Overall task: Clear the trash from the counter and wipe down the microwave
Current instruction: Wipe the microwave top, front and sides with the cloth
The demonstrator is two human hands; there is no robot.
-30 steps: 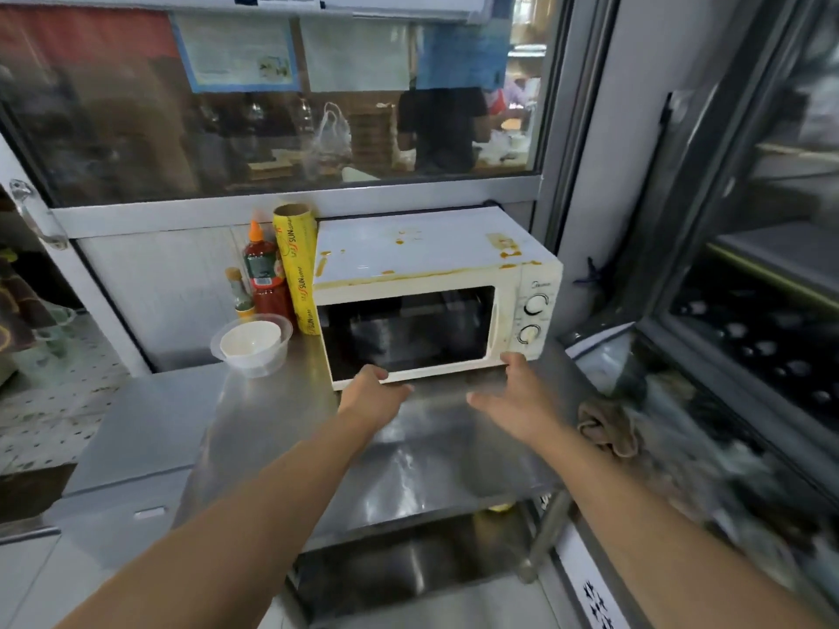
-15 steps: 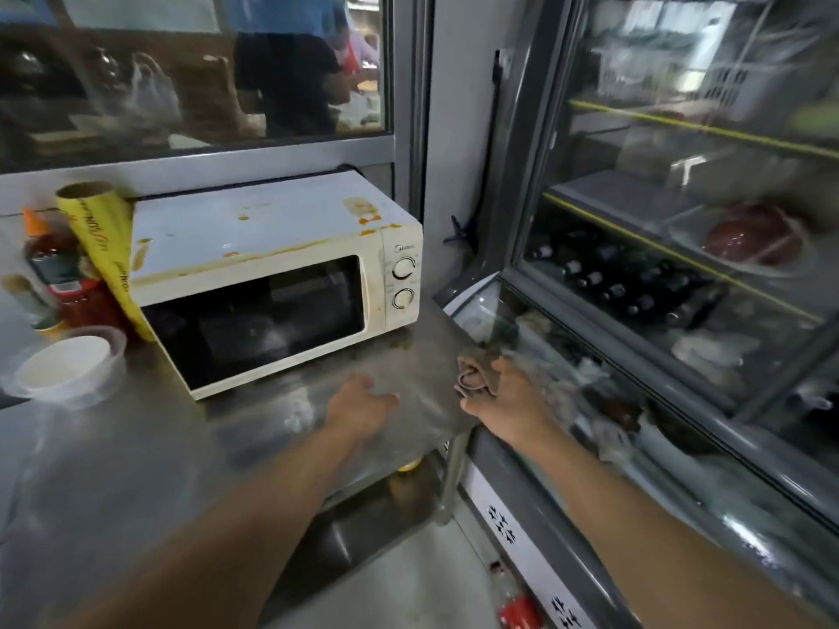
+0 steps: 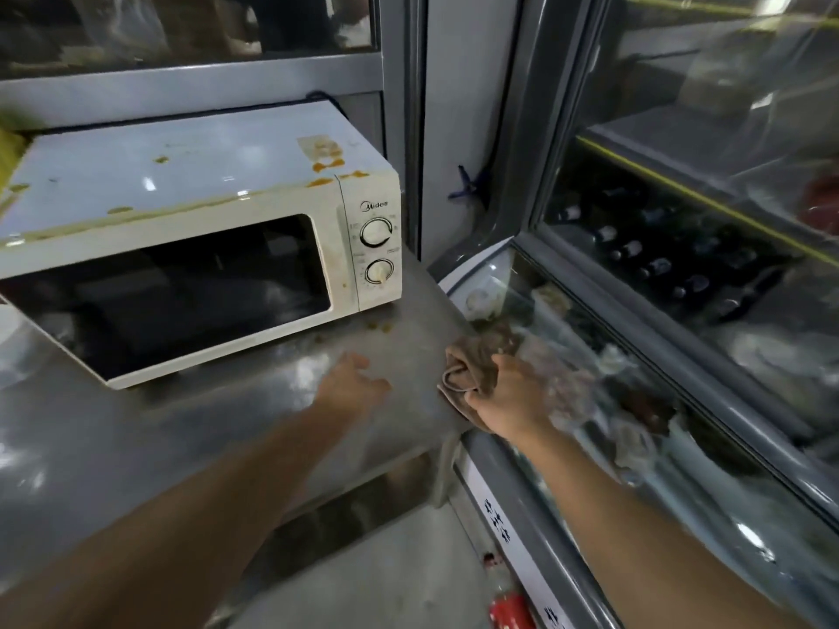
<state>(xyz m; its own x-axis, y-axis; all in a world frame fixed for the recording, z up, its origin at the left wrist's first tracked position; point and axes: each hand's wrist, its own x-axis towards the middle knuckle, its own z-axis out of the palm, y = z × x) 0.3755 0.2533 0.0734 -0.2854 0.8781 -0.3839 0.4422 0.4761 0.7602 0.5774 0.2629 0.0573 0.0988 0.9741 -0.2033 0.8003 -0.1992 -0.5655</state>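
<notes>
Setting: steel table (image 3: 136, 447) in a cramped kitchen corner, with a glass-fronted chiller (image 3: 681, 311) just right of its end; only the head view is given.
Microwave: white microwave (image 3: 199, 247) stands at the back of the table, door shut, dials on its right side.
Grime: orange-brown drips run along the microwave's top front edge and spot its top near the right rear corner; a few small crumbs (image 3: 379, 326) lie on the table just in front of its right corner.
Cloth: brown cloth (image 3: 472, 363) sits at the table's right edge, forward and right of the microwave, one tail hanging over the edge.
Right hand: right hand (image 3: 513, 392) is clenched around the cloth, fingers wrapped into its folds.
Left hand: left hand (image 3: 352, 385) hovers low over the table in front of the microwave, fingers loose and spread, holding nothing.
Progress: no wiping shows on the microwave, judging by the stains; the cloth is only being picked up.
Remaining: top, front edge and door need wiping, and the crumbs need clearing.
</notes>
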